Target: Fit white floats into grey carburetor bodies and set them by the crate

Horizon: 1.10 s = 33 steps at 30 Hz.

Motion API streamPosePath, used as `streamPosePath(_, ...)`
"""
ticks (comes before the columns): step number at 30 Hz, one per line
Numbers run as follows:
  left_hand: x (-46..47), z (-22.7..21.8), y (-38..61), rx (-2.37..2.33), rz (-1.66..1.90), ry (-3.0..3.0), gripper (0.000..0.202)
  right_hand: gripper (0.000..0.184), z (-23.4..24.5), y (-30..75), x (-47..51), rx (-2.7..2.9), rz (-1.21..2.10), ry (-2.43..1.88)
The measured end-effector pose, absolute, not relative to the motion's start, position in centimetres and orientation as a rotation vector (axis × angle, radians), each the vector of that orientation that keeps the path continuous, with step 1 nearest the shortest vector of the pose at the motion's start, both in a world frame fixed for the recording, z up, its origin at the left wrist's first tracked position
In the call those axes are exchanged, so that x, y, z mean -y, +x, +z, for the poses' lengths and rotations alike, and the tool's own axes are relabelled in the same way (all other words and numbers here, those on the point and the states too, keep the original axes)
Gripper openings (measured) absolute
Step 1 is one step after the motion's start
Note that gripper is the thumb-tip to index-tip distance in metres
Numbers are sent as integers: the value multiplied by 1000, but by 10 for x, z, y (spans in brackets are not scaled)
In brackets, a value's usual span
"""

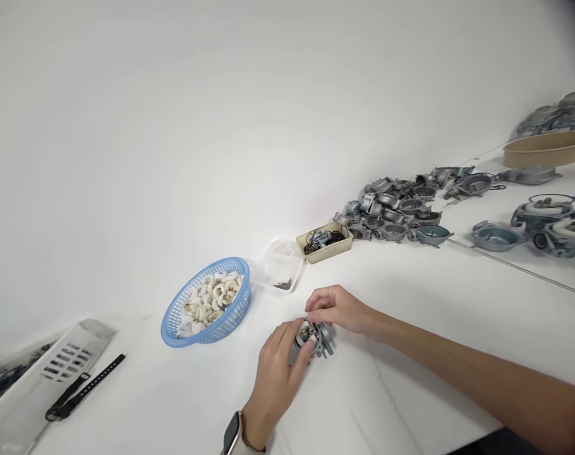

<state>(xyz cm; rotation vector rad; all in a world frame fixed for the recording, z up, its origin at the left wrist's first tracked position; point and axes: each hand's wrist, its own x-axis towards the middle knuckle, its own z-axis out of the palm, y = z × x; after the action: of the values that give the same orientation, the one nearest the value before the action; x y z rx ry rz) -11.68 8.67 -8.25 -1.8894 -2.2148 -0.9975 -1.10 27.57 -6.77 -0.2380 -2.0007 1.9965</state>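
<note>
A grey metal carburetor body (321, 344) with a white float and brass parts in its top rests on the white table. My left hand (280, 360) is wrapped round its left side, thumb and fingers pressing on it, and a watch is on that wrist. Over the far edge of the body, my right hand (332, 308) is closed in a pinch at the fingertips. Whatever lies in that pinch is too small to make out. A white tray (271, 278) with small metal pins stands just beyond, near a blue basket (244, 306) of white floats.
A beige tray (323, 254) holds dark rings and a metal part. To its right lie a heap of metal bowls (394, 212), more carburetors (548, 215) and a tan basin (548, 150). At left are a white plastic basket (36, 395) and a black strap (91, 388). A wall stands behind.
</note>
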Motion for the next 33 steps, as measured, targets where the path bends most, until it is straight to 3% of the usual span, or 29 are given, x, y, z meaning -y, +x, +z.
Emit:
streamPosePath(6, -87, -81, -116, 2205, -980, -1860, 32, 25, -69, -10, -277, 2096, 1797, -358)
streamPosePath(33, -86, -82, -114, 2177, -978, -1849, 31, 35, -64, -7, -270, 2153, 1824, -249)
